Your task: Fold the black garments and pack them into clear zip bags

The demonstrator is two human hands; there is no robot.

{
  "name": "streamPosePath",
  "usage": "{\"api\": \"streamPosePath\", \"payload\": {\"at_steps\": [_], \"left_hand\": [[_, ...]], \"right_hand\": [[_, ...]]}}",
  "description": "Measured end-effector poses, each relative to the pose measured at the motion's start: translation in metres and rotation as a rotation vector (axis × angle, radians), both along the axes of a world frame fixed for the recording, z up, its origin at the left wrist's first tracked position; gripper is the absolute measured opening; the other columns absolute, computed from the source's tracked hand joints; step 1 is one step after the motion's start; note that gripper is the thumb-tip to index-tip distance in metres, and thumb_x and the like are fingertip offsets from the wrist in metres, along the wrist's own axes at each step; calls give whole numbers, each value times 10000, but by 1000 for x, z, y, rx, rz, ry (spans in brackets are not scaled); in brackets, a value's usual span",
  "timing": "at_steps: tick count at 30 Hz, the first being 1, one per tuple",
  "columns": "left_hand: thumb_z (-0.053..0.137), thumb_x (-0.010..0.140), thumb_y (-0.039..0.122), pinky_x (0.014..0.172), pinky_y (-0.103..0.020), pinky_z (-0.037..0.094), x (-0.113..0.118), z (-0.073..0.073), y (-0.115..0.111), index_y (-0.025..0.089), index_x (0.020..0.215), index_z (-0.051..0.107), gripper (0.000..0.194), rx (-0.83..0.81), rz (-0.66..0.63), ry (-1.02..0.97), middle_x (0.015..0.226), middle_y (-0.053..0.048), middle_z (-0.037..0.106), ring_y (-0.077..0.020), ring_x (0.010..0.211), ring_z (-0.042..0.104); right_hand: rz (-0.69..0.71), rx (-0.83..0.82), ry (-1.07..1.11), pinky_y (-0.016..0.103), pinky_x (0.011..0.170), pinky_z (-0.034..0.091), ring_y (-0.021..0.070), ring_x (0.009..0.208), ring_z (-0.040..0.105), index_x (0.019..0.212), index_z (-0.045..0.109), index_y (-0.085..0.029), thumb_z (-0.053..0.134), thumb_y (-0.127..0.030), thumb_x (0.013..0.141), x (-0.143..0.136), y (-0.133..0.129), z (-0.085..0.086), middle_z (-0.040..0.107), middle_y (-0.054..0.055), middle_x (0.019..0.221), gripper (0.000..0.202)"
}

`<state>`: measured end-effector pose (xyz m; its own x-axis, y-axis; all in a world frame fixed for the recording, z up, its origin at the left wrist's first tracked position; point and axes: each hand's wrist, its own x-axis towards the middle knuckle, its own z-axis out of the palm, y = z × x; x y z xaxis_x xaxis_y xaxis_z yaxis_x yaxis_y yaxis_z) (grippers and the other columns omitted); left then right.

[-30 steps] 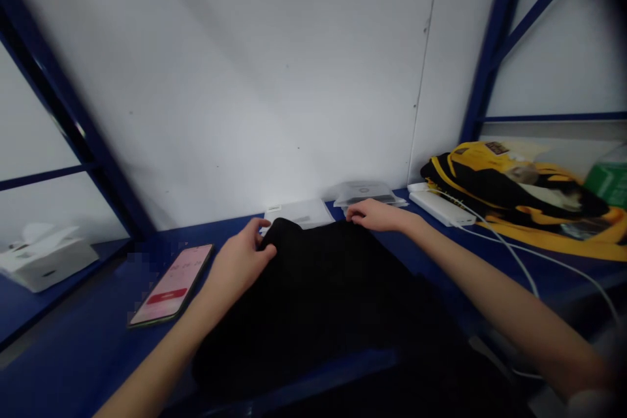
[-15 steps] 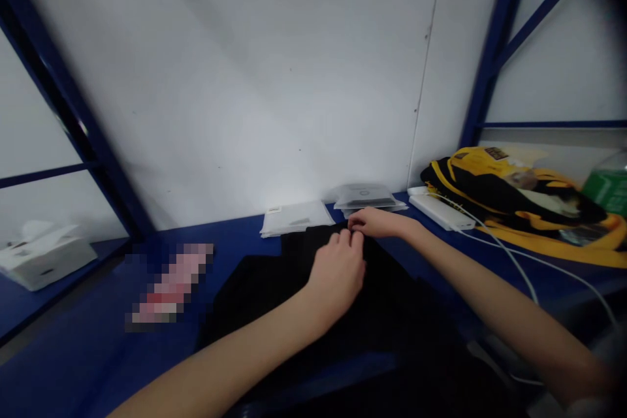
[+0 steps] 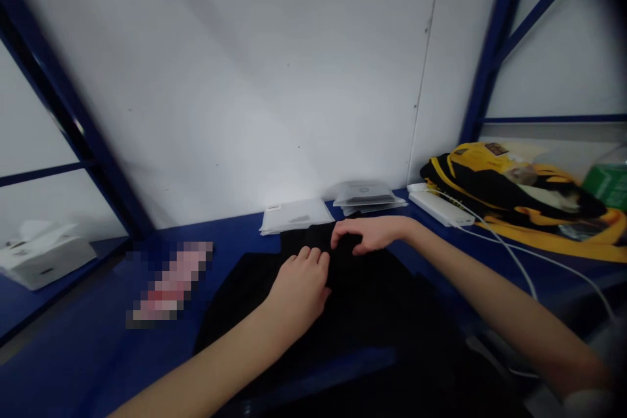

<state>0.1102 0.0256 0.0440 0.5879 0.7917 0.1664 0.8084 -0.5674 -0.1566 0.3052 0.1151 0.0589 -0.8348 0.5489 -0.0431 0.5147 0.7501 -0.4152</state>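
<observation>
A black garment (image 3: 245, 294) is spread over the blue tabletop, its narrow end toward the wall; dark folds blur together, so its exact kind is unclear. My left hand (image 3: 301, 284) rests on the upper part of it, fingers together and bent down onto the cloth, thumb tucked at the side. Beyond it and to the right, my right hand (image 3: 372, 233) arches over the narrow end. Its thumb and forefinger stand apart with dark cloth visible between them, and nothing is gripped.
Flat clear-plastic packets (image 3: 296, 215) and a second stack of packets (image 3: 369, 196) lie along the wall. To the right are a white power bank (image 3: 441, 206) with cables and a yellow-black bag (image 3: 509, 189). A pixelated pink item (image 3: 171, 284) and a tissue box (image 3: 46, 258) are at left.
My left hand has slid left and slightly nearer over the cloth. My right hand has shifted a little, its thumb and fingers parting from the cloth edge they were pinching.
</observation>
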Motion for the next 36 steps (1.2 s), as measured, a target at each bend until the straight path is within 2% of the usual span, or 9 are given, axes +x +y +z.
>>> {"api": "streamPosePath", "payload": {"at_steps": [5, 9, 14, 19, 23, 26, 29, 34, 36], "left_hand": [[458, 781, 182, 615, -325, 478, -1, -10, 5, 138, 958, 534, 198, -3, 3, 27, 922, -89, 592, -242, 864, 547], [418, 804, 179, 586, -308, 463, -4, -9, 10, 152, 887, 555, 162, -15, -23, 28, 850, -70, 619, -229, 795, 585], [441, 788, 199, 641, -291, 450, -13, -9, 21, 173, 910, 580, 187, -61, -5, -94, 856, -56, 647, -212, 779, 611], [460, 762, 209, 652, -275, 428, -22, -9, 29, 186, 904, 611, 209, -100, 15, -229, 831, -50, 664, -204, 765, 612], [463, 733, 190, 610, -237, 403, -27, -6, 32, 188, 863, 628, 210, -149, 25, -345, 791, -37, 663, -175, 717, 600], [459, 716, 172, 602, -224, 389, -31, -6, 33, 187, 861, 636, 229, -182, 11, -446, 791, -25, 664, -158, 699, 590], [451, 717, 174, 587, -220, 381, -35, -3, 33, 174, 849, 639, 230, -241, 16, -521, 753, -13, 657, -143, 659, 576], [472, 771, 317, 639, -225, 421, -51, 19, 42, 183, 958, 610, 268, -581, -93, -517, 843, -4, 656, -147, 732, 586], [430, 810, 391, 724, -245, 426, -60, 27, 55, 189, 1011, 587, 326, -586, -125, -505, 946, -18, 644, -159, 831, 581]], "right_hand": [[3, -36, -191, 373, 933, 332, 246, 1116, 372, 1195, 450, -228, 677, -195, 550, -3, 2, -8, 425, 50, 1141, 685], [-6, -2, -165, 370, 926, 332, 253, 1110, 356, 1174, 452, -223, 736, -356, 510, -6, 1, -15, 416, 54, 1114, 735], [-26, 123, -57, 361, 884, 356, 240, 1043, 398, 1160, 462, -211, 748, -398, 506, -13, -1, -24, 456, 60, 1089, 738], [-27, 279, 20, 352, 841, 367, 222, 963, 479, 1153, 500, -206, 695, -354, 616, -19, -2, -25, 516, 73, 1068, 590], [0, 385, 18, 383, 859, 340, 236, 976, 494, 1120, 540, -229, 680, -343, 635, -21, -4, -22, 539, 72, 1097, 517], [40, 401, 71, 395, 897, 311, 240, 1032, 480, 1139, 524, -227, 683, -334, 631, -23, -2, -22, 531, 70, 1165, 543], [60, 387, 139, 367, 894, 325, 220, 1014, 511, 1121, 535, -200, 656, -248, 642, -27, 1, -27, 575, 70, 1123, 496], [-21, 322, 189, 258, 744, 399, 164, 828, 592, 975, 615, -197, 520, -55, 643, -30, 3, -29, 661, 23, 920, 373], [-58, 310, 212, 236, 691, 407, 155, 775, 600, 962, 618, -200, 507, -55, 640, -27, 3, -25, 668, 13, 876, 370]]}}
